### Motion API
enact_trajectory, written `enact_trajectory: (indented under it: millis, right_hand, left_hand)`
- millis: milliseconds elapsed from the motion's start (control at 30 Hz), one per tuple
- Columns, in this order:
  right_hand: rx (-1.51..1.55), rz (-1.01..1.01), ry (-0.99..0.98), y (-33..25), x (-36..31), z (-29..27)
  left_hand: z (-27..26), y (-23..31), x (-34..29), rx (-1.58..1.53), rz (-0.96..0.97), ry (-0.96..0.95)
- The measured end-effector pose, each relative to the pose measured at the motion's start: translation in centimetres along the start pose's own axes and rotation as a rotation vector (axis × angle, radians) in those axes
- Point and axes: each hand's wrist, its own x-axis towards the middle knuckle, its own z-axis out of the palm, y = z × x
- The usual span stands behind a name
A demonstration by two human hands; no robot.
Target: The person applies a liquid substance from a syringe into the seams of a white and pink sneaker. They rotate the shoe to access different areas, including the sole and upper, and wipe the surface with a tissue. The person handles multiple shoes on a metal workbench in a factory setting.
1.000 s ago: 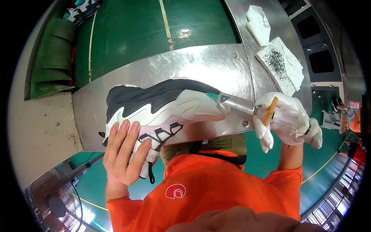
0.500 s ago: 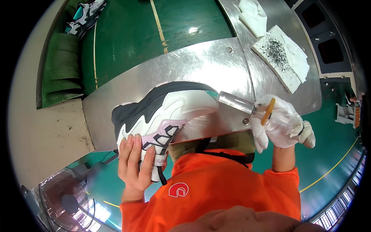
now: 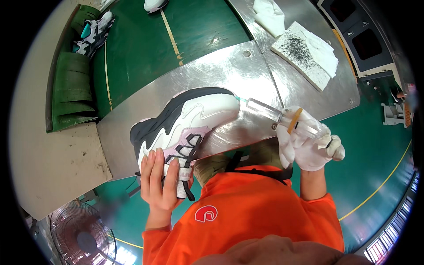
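Sneaker (image 3: 194, 112) in the bare left grip (image 3: 160, 182), clear syringe (image 3: 264, 109) in the right grip (image 3: 304, 141)

Closest in, the left grip holds the sneaker by its tongue end, fingers laid across the upper. The shoe lies tilted on its side, toe pointing right, away from that grip. Smooth white panels with stitched curves meet a dark, wavy-edged strip; pale pink trim runs beside black zigzag laces (image 3: 190, 141) and ribbed light mesh.

To the right, the white-gloved right grip is wrapped round the rear of the syringe, a transparent cylinder with an amber flange. Its teal tip (image 3: 240, 99) reaches the toe edge; whether they touch, I cannot tell.

Beyond both grips spreads the counter (image 3: 247, 79), shiny metal with fine swirling scratches. Past the right grip lie a black-speckled white slab (image 3: 293, 49) bearing a crumpled cloth (image 3: 322, 52). Farther beyond the left grip, a striped green surface (image 3: 198, 26) carries another shoe (image 3: 95, 33), white, dark and teal.
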Motion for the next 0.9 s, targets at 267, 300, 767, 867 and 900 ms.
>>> enact_trajectory:
  millis: [267,300,767,867,900]
  right_hand:
    - [-0.276,0.061,0.16,-0.3,-0.3,3.3]
    - [-0.328,0.085,0.188,-0.5,-0.3,3.9]
    - [-0.577,0.145,0.204,1.3,0.5,5.8]
    - [-0.614,0.125,0.212,2.2,0.6,4.3]
    - [-0.638,0.123,0.21,2.4,0.6,3.7]
  left_hand:
    - [0.1,-0.3,0.1,-0.032,0.007,0.035]
    - [0.0,-0.3,0.1,-0.032,-0.001,0.033]
    - [-1.9,-3.4,4.8,-0.201,-0.073,-0.131]
    - [-1.9,-4.6,6.7,-0.272,-0.105,-0.187]
    - [-1.9,-4.9,7.4,-0.293,-0.115,-0.203]
